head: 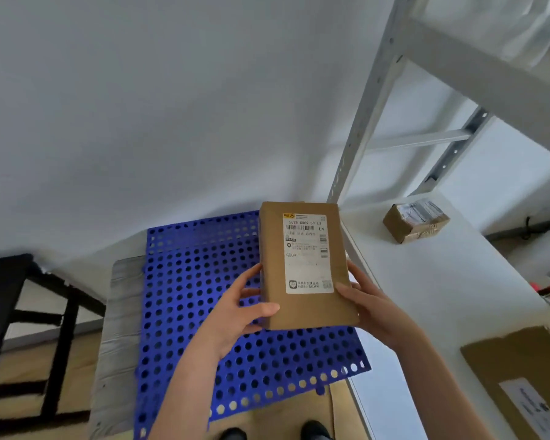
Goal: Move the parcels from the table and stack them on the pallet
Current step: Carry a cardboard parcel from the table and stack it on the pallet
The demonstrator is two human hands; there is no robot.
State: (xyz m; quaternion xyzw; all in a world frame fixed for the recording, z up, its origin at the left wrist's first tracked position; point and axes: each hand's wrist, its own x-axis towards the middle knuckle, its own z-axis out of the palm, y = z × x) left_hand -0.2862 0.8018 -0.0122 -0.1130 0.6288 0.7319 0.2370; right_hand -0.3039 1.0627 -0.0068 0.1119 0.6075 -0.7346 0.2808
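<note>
Dark shoes (232, 435) show at the bottom edge, and above them two bare forearms reach forward. The left hand (235, 309) grips the lower left edge of a brown cardboard parcel (305, 309) with a white printed shipping label, thumb laid across the front face and fingers curled behind. The right hand (369, 306) clasps the lower right edge the same way, its thumb touching the label's bottom corner. Both hands are closed on the parcel, which is held in the air, long side running away from the camera and label facing up. It sits over the right-hand side of a blue perforated plastic pallet (188, 312) lying on the floor, with its far end overlapping the pallet's back corner. A grey board (121, 312) lies beside the pallet's left side. Just right of the pallet stands a white table (442, 281), carrying a small brown taped box (415, 222) at its far end and a larger cardboard parcel (515, 376) with a label at its near corner. A grey metal shelving rack (362, 122) rises behind the table, and a black frame (13, 312) stands far left.
</note>
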